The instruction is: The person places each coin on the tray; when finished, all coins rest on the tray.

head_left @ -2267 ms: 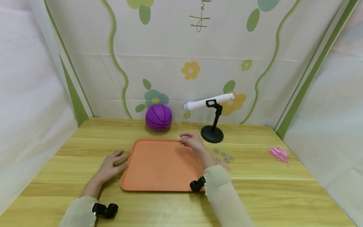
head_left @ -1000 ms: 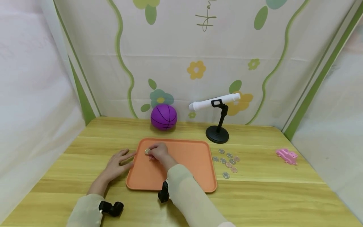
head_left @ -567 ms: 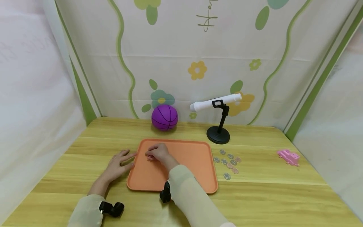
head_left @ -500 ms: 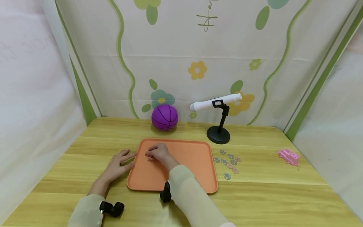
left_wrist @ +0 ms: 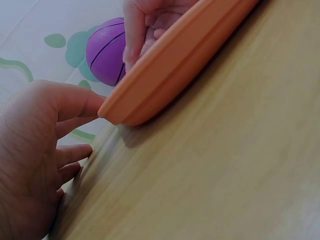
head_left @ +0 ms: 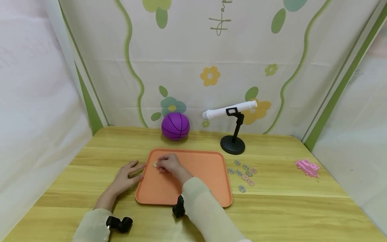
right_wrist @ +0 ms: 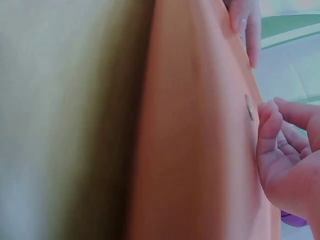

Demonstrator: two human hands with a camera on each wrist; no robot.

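Observation:
A coin (head_left: 155, 164) lies flat near the left side of the orange tray (head_left: 193, 181). Just right of that coin is my right hand (head_left: 170, 163), its fingers loosely bent with nothing between them. In the right wrist view, the thumb and fingertips are apart from the coin (right_wrist: 249, 107), which shows edge-on against the tray. My left hand (head_left: 124, 177) is spread on the table, its fingertips touching the tray's left rim. The left wrist view shows a finger of the left hand (left_wrist: 40, 135) against the tray's corner (left_wrist: 145, 95).
Several silver and copper coins (head_left: 239, 172) lie loose right of the tray. A purple ball (head_left: 175, 126) and a white microphone (head_left: 217, 113) on a black stand (head_left: 232, 145) stand behind it. A pink toy (head_left: 307, 167) is at the table's far right.
My right hand carried the coin from the tray's back edge to its left side and let it go there, then drew slightly right. My left hand stays at the rim.

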